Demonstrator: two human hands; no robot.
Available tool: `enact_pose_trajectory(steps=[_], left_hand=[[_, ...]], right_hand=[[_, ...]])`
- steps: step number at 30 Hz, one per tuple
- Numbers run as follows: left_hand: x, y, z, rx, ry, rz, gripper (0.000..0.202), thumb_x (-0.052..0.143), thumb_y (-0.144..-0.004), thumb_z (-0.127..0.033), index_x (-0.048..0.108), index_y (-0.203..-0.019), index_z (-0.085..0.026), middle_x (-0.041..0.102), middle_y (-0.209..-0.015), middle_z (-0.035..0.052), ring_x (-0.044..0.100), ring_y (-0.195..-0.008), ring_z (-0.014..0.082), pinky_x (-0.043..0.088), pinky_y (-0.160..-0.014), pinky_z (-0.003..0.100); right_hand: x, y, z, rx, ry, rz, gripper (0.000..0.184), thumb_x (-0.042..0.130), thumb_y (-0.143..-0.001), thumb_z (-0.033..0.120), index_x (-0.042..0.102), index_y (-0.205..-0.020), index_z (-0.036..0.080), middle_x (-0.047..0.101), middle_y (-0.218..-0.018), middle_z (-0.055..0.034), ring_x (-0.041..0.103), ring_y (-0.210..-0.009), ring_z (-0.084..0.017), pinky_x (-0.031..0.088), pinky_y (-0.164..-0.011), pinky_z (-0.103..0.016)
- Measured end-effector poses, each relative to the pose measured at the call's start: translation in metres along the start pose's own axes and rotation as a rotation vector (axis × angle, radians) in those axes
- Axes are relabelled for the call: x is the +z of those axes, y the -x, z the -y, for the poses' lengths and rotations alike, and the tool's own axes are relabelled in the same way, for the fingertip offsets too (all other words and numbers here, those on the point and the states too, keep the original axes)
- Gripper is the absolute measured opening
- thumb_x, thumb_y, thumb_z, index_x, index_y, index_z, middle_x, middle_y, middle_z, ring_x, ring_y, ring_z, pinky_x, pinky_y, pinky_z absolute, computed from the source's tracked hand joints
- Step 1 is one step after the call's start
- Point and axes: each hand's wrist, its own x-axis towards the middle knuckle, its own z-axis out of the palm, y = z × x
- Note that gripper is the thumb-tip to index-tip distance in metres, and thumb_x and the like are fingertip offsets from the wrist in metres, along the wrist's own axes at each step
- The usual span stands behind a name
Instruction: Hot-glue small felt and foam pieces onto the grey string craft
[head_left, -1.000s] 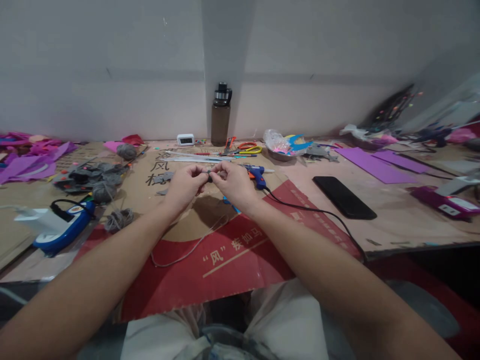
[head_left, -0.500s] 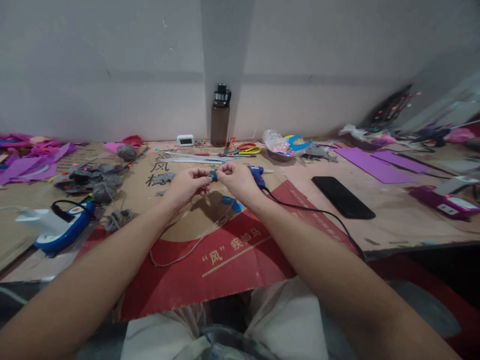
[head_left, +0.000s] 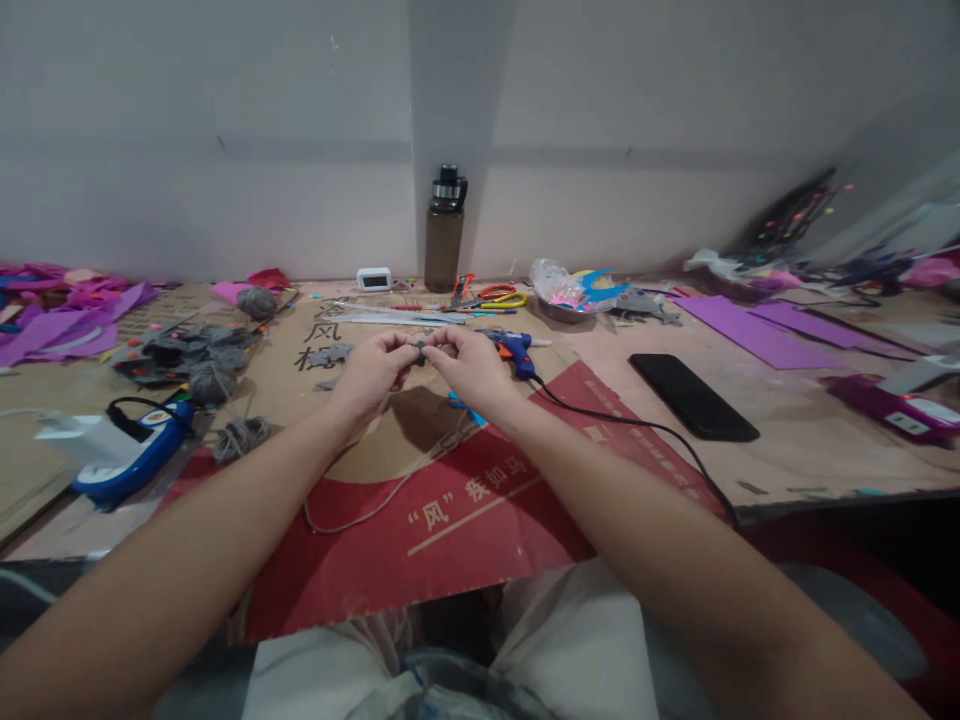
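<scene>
Both hands meet above the cardboard sheet point(head_left: 450, 520) at the table's middle. My left hand point(head_left: 373, 372) and my right hand point(head_left: 469, 366) pinch a small dark piece point(head_left: 421, 350) between their fingertips. A grey string point(head_left: 375, 505) trails from under the hands across the red print of the cardboard. A bit of blue material point(head_left: 459, 403) lies just under my right wrist. Right behind my right hand rests a blue glue gun point(head_left: 516, 350), its black cord point(head_left: 637, 428) running off the table's front right edge.
A dark water bottle point(head_left: 443, 232), a small white clock point(head_left: 373, 279) and scissors point(head_left: 495, 297) stand at the back. Grey yarn balls point(head_left: 201, 362) and purple scraps point(head_left: 60, 320) lie left, a blue-white device point(head_left: 120, 450) front left. A black phone point(head_left: 694, 396) and purple sheets point(head_left: 757, 332) lie right.
The hands have kept pinching the small piece at the same spot, turning it slightly; half a second ago a blue part of it showed between the fingers, now it looks dark.
</scene>
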Motion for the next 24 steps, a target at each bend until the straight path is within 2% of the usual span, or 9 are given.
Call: enact_pose_trajectory(steps=[6,11,16,20,24], left_hand=[[-0.001,0.000,-0.001,0.031,0.008,-0.044,0.009,0.061,-0.067,-0.020,0.052,-0.067,-0.017,0.040,-0.048,-0.0064,0.033,-0.040,0.0053,0.020,-0.040,0.020],[-0.001,-0.002,0.003,0.041,0.010,-0.052,0.010,0.061,-0.068,-0.021,0.052,-0.070,-0.017,0.040,-0.049,-0.0069,0.033,-0.040,0.0053,0.019,-0.040,0.020],[-0.001,-0.002,0.007,0.016,0.024,0.024,0.015,0.065,-0.070,-0.025,0.054,-0.073,-0.016,0.043,-0.051,-0.0060,0.035,-0.041,0.0051,0.022,-0.040,0.019],[-0.002,-0.002,0.008,0.012,0.021,0.091,0.019,0.068,-0.071,-0.028,0.058,-0.079,-0.014,0.050,-0.054,-0.0036,0.043,-0.045,0.0061,0.030,-0.042,0.018],[-0.002,-0.003,0.009,0.008,0.020,0.061,0.020,0.069,-0.070,-0.029,0.058,-0.079,-0.014,0.052,-0.054,-0.0027,0.045,-0.044,0.0062,0.031,-0.041,0.018]], right_hand=[[0.002,0.001,0.000,-0.017,-0.030,0.018,0.018,0.054,-0.079,0.030,0.062,-0.089,0.017,0.048,-0.062,0.0051,0.039,-0.056,-0.009,0.032,-0.056,-0.023],[0.003,0.000,0.000,-0.020,-0.024,-0.007,0.015,0.054,-0.079,0.029,0.062,-0.084,0.016,0.047,-0.061,0.0048,0.039,-0.057,-0.009,0.031,-0.056,-0.022],[0.001,-0.004,-0.007,0.025,-0.039,-0.049,0.014,0.055,-0.078,0.029,0.060,-0.079,0.017,0.048,-0.061,0.0045,0.040,-0.057,-0.009,0.031,-0.055,-0.022],[0.000,-0.005,-0.011,0.046,-0.061,-0.070,0.014,0.054,-0.077,0.030,0.058,-0.076,0.017,0.048,-0.061,0.0047,0.039,-0.055,-0.009,0.030,-0.054,-0.022],[0.000,-0.004,-0.011,0.032,-0.059,-0.056,0.014,0.054,-0.077,0.030,0.058,-0.078,0.017,0.048,-0.061,0.0048,0.040,-0.055,-0.009,0.030,-0.053,-0.022]])
